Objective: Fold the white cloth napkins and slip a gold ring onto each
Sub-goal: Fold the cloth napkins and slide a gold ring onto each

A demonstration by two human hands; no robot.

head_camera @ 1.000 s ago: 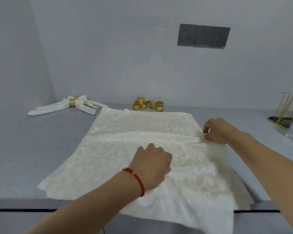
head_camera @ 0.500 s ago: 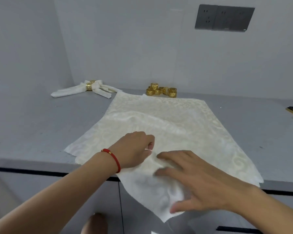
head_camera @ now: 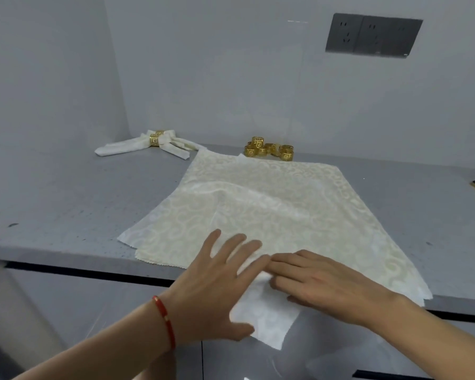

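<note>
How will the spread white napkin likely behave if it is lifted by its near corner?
Probably floppy: the napkin already droops over the counter edge and ridges mid-sheet. It looks thin and light, so it may slide under the flat left hand and right hand.

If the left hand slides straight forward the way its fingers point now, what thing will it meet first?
The left hand lies flat on the napkin, fingers pointing to the far right. It would first cross the raised fold, then probably reach the loose gold rings; depth is unclear.
</note>
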